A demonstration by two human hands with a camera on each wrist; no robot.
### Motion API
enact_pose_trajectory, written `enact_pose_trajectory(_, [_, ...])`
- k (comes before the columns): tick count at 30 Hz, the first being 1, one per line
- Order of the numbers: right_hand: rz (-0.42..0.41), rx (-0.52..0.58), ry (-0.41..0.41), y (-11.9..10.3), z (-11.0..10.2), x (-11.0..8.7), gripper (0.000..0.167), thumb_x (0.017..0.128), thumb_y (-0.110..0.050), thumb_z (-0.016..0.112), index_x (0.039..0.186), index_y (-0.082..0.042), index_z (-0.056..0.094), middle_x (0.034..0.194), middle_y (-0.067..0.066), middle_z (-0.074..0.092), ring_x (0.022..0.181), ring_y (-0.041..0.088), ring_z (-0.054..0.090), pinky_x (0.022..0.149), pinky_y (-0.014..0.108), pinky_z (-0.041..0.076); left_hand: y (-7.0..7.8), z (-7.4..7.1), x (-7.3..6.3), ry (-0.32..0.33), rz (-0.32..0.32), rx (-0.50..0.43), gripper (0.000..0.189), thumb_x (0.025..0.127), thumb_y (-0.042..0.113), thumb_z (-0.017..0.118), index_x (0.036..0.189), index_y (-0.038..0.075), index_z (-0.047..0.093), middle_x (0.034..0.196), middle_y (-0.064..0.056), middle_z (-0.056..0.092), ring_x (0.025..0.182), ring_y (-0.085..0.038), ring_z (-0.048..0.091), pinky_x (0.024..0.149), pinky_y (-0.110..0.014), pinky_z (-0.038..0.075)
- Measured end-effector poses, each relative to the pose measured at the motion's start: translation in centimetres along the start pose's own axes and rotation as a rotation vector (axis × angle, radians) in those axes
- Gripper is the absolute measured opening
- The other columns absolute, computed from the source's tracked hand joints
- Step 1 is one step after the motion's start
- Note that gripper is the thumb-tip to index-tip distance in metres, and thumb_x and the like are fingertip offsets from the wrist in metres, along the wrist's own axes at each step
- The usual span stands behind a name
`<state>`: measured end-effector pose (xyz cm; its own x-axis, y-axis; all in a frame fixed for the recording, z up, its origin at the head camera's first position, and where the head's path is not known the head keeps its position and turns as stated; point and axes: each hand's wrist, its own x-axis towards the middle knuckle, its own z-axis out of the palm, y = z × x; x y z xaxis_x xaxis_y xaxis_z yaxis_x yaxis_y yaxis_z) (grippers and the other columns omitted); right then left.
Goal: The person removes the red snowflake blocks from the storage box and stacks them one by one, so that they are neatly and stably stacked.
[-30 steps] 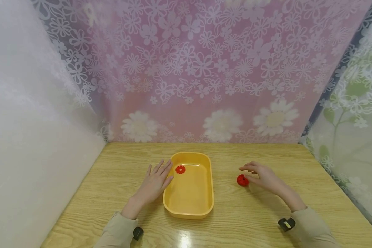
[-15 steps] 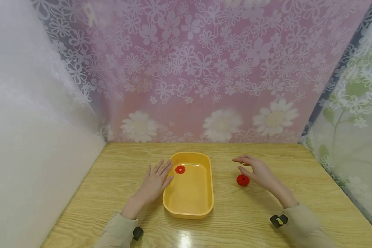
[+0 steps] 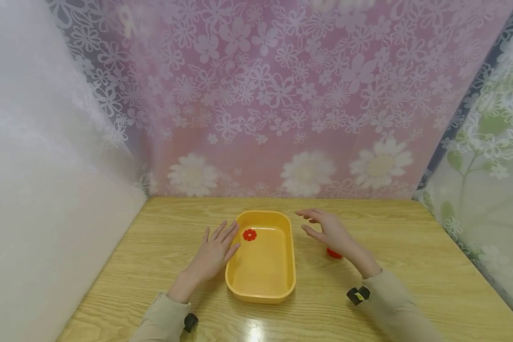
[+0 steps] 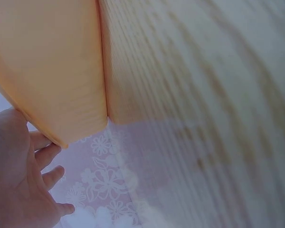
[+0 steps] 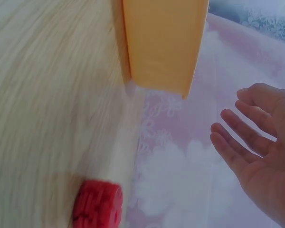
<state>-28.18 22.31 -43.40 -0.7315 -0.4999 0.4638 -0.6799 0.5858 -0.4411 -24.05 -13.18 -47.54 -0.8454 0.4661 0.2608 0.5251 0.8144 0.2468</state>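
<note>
A yellow plastic tub (image 3: 260, 298) stands on the wooden table, with one flat red notched disc (image 3: 249, 235) on its floor near the back left corner. My left hand (image 3: 215, 251) lies with spread fingers on the tub's left rim; in the left wrist view its fingertips (image 4: 50, 152) reach the rim's edge. My right hand (image 3: 335, 235) hovers beyond the tub's right side, fingers loosely bent and nothing in them. Partly hidden below that hand in the head view is a stack of red notched discs (image 3: 334, 255). The right wrist view shows the stack (image 5: 97, 204) resting on the table.
The wooden table (image 3: 175, 213) ends at a pink floral curtain (image 3: 256, 118) at the back. A pale sheet (image 3: 68, 190) hangs along the left and a green-leaf patterned one (image 3: 487, 190) along the right. Each wrist wears a small black camera mount (image 3: 359, 295).
My right hand has moved left, away from the red disc stack and toward the tub, with its fingers free. The left hand, tub and discs stay in place.
</note>
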Motion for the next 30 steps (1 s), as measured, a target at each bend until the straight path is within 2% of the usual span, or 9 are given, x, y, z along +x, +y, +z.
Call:
enact_pose_trajectory(4, [-0.045,0.024,-0.013,-0.8,1.0,1.4,0.043,0.093,-0.004,0.072,0.134,-0.004,0.064,0.127,0.015,0.067,0.110,0.036,0.067,0.089,0.048,0.058,0.0,-0.1,0.0,0.003,0.001,-0.002,0.058,0.109,0.036,0.046,0.158,0.007,0.035,0.164,-0.008,0.032,0.153,-0.035,0.024,0.117,-0.071,0.016])
enact_pose_trajectory(11, [-0.027,0.052,-0.103,-2.0,3.0,3.7,0.043,0.096,-0.008,0.070,0.138,-0.005,0.062,0.131,0.015,0.066,0.113,0.035,0.065,0.093,0.048,0.056,0.1,-0.1,0.1,0.003,-0.002,-0.003,0.058,0.109,0.035,0.047,0.158,0.006,0.036,0.164,-0.009,0.033,0.153,-0.034,0.023,0.116,-0.071,0.016])
enact_pose_trajectory(17, [-0.032,0.012,-0.142,-2.4,4.9,5.2,0.042,0.096,-0.011,0.071,0.137,-0.010,0.063,0.131,0.011,0.066,0.111,0.033,0.066,0.091,0.047,0.056,0.1,0.1,0.1,0.005,-0.011,0.006,0.057,0.109,0.035,0.047,0.157,0.006,0.037,0.163,-0.008,0.034,0.153,-0.035,0.024,0.116,-0.071,0.015])
enact_pose_trajectory(24, [-0.086,-0.017,-0.215,-2.9,6.9,6.6,0.041,0.094,-0.009,0.071,0.134,-0.003,0.064,0.128,0.015,0.067,0.108,0.035,0.067,0.091,0.047,0.056,0.2,0.1,0.1,0.005,-0.013,0.008,0.057,0.108,0.035,0.048,0.157,0.007,0.038,0.163,-0.007,0.035,0.153,-0.034,0.025,0.116,-0.071,0.016])
enact_pose_trajectory(30, [-0.074,-0.052,-0.312,-3.2,8.5,7.6,0.040,0.095,-0.010,0.069,0.134,-0.001,0.063,0.131,0.019,0.065,0.120,0.037,0.062,0.102,0.051,0.050,0.2,-0.1,0.1,0.001,-0.011,0.024,0.058,0.109,0.036,0.046,0.158,0.007,0.036,0.163,-0.007,0.035,0.153,-0.033,0.025,0.116,-0.071,0.016])
